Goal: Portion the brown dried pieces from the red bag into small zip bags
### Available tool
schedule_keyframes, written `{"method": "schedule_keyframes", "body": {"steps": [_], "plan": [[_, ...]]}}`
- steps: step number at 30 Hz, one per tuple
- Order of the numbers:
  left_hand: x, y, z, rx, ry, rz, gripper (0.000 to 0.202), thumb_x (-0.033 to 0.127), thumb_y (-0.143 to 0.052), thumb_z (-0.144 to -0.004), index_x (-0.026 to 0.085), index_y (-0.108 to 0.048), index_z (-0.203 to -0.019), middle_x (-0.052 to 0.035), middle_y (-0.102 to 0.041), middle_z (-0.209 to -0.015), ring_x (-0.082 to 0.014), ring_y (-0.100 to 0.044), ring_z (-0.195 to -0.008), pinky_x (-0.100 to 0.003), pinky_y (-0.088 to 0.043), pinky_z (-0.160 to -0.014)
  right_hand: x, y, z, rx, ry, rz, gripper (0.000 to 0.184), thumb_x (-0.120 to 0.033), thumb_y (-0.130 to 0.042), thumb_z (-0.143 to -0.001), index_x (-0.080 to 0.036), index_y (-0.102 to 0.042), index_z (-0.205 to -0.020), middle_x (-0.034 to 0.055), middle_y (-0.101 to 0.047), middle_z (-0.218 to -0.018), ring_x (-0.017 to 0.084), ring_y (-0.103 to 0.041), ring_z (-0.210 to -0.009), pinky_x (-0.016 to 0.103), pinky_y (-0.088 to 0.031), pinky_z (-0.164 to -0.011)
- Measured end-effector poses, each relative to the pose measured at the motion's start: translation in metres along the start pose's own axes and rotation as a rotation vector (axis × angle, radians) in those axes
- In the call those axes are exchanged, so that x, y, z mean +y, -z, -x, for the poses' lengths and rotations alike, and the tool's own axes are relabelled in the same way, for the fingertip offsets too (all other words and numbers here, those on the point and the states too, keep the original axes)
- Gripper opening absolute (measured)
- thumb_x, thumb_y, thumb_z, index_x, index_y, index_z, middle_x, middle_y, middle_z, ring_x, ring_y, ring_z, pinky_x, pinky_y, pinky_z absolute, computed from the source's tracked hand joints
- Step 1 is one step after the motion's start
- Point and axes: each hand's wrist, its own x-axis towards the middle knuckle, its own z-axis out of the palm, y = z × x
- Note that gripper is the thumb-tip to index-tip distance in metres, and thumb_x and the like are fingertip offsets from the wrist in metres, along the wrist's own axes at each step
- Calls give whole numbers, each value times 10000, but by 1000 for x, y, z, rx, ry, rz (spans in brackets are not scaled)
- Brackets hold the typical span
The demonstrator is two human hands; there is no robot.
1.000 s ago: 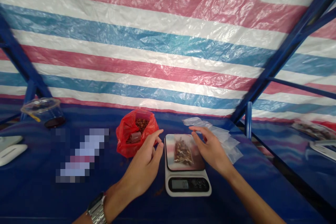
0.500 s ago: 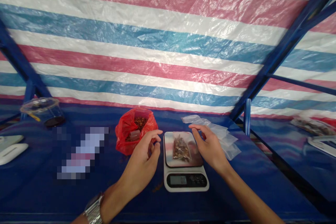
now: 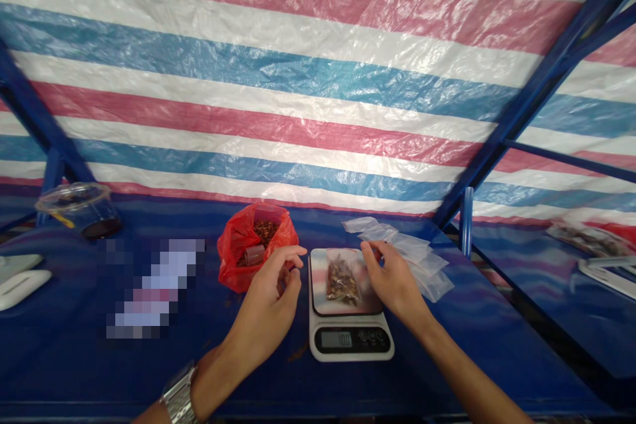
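Head view showed a clear plastic packet of small brown pieces [image 3: 342, 283] lying on the shiny square plate [image 3: 318, 278] of a white digital scale [image 3: 348, 320], right of an open red plastic bag [image 3: 230, 271] and left of flat clear plastic bags [image 3: 416, 248]. The left hand [image 3: 273, 301] was empty beside the scale, fingers loosely curled and narrowly apart from the thumb; the right hand [image 3: 396, 283], likewise narrow and apparently empty, hung at the plate's right edge, contact impossible to tell. A stray fingertip on the plate could have skewed the reading; a bump might have slid the packet.
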Motion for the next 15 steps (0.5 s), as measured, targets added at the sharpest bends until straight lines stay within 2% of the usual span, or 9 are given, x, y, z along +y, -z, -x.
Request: {"method": "schedule_keyframes", "body": {"steps": [5,8,12,15], "plan": [[7,0,0,-20,-11,-8,208,245,-483,-954,218,-626,-1103,-29,-651,-1009,-159,-622,-859,-284,-488,-777,-4,-2,3,-30,-28,28,438,-562,-494,-944,-191,-715,-869,77,-651,-817,258,-590,-787,390,-418,-768],[7,-4,1,-13,1,-20,228,281,-503,-961,219,-628,-1142,-22,-653,-963,-154,-592,-783,-287,-480,-743,-16,-2,4,-10,-21,-126,364,-523,-562,-905,-200,-727,-877,64,-647,-844,241,-568,-796,377,-418,-779],[1,-12,-2,74,36,-16,378,389,-604,-932,214,-595,-1268,-54,-666,-1053,-184,-603,-864,-312,-487,-795,-47,4,9,-54,19,-394,348,-529,-579,-914,-209,-715,-926,35,-655,-866,204,-542,-777,337,-423,-757],[-1,-13,-8,46,35,32,351,442,-610,-930,202,-672,-1179,-73,-694,-1051,-207,-620,-903,-332,-490,-835,-65,5,15,-116,110,-470,329,-501,-558,-946,-204,-698,-925,28,-652,-864,190,-531,-775,319,-417,-750]]}}
